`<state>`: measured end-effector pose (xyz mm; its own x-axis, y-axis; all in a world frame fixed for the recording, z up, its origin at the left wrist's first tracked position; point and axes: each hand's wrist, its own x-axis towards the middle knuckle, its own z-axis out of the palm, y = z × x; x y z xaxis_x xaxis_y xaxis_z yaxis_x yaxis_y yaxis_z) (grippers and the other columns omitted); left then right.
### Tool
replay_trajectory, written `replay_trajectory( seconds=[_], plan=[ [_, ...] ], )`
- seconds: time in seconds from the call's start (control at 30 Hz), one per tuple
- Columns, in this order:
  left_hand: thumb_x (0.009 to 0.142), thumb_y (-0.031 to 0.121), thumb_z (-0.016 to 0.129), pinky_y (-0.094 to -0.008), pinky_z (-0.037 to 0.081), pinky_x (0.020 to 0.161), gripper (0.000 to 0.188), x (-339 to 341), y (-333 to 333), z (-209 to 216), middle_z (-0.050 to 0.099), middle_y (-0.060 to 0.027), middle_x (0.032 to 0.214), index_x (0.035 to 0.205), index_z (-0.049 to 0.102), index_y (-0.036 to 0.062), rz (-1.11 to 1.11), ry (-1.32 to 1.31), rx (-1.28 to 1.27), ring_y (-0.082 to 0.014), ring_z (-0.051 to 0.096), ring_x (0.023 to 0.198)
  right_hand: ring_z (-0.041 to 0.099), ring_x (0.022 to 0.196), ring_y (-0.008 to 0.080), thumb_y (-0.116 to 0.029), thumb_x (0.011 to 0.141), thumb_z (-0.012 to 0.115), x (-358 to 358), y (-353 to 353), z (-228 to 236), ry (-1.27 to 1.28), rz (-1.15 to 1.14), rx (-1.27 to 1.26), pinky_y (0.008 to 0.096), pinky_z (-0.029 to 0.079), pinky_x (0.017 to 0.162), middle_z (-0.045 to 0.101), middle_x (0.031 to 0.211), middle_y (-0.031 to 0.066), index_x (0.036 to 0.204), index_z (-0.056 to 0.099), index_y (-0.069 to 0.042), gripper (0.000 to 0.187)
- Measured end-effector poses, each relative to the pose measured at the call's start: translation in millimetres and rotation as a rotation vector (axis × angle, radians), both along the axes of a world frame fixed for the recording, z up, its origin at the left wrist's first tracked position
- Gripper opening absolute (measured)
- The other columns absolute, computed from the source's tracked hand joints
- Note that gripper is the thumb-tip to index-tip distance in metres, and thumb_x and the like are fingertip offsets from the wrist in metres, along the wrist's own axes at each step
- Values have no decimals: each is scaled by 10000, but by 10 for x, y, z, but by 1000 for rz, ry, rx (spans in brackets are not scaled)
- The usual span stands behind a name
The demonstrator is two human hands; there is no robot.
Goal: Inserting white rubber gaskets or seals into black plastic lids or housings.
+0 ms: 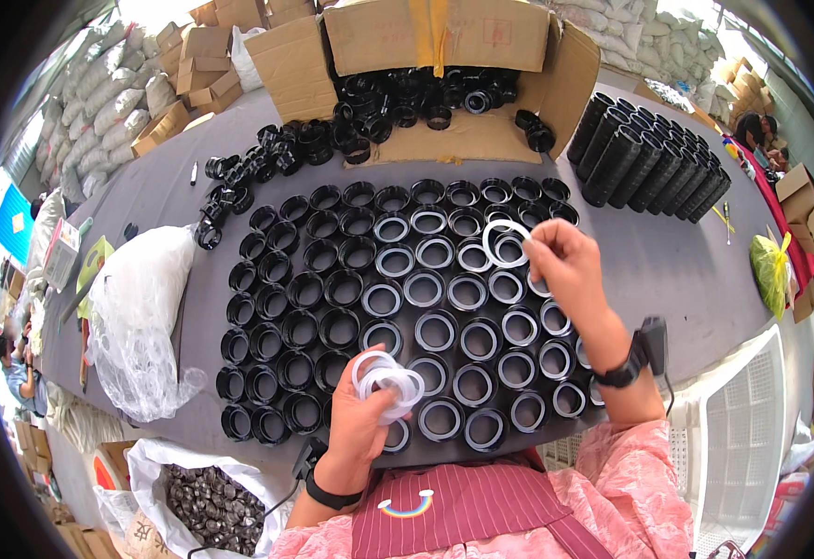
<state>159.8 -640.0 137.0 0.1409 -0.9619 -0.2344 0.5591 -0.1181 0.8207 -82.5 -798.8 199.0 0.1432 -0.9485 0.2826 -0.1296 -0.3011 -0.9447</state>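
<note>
Rows of short black plastic rings stand across the grey table in front of me. Those in the middle and on the right carry a pale flat ring on top, while the left-hand ones are bare black. In my left hand is a small bunch of white translucent rings, pinched under the thumb near the front rows. My right hand grips a single white ring by its edge, above the black rings at the back right. The ring overlaps the black rings beneath it, and I cannot tell whether it touches them.
An open cardboard box spills loose black rings at the back. Stacked black tubes stand back right. A white plastic bag lies on the left. Below sits a sack of small dark pieces; a white crate is at right.
</note>
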Motion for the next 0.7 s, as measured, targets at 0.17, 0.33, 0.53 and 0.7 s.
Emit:
replay_trajectory(
  seconds=[0.17,0.33,0.53,0.7],
  plan=[
    [710,-83,563,-320,538,492,550,-84,-9,52,579,-91,932,1232,451,51,-26,106,14,-209,624,759,523,539,71,-87,808,629,-66,-815,-360,1,-19,278,212,441,461,569,676,5,831,603,-10,85],
    [716,-82,562,-328,538,498,543,-92,-21,16,576,-97,940,1228,444,54,-28,144,54,-217,622,767,553,564,91,-85,826,610,189,-1309,-733,49,-37,473,219,461,474,583,685,17,831,599,-35,52],
    [740,-105,547,-349,578,558,528,29,-6,-53,553,-106,1015,1239,439,24,-38,203,5,-237,627,853,568,553,114,-69,815,602,377,-1540,-948,42,-101,519,243,472,457,592,672,41,836,604,-18,54],
    [742,-102,551,-346,574,548,520,57,25,-51,553,-111,1006,1235,440,20,-36,205,18,-239,628,844,591,576,140,-71,789,614,443,-1494,-903,309,-180,439,268,485,482,611,674,65,826,617,-10,71]
  ],
)
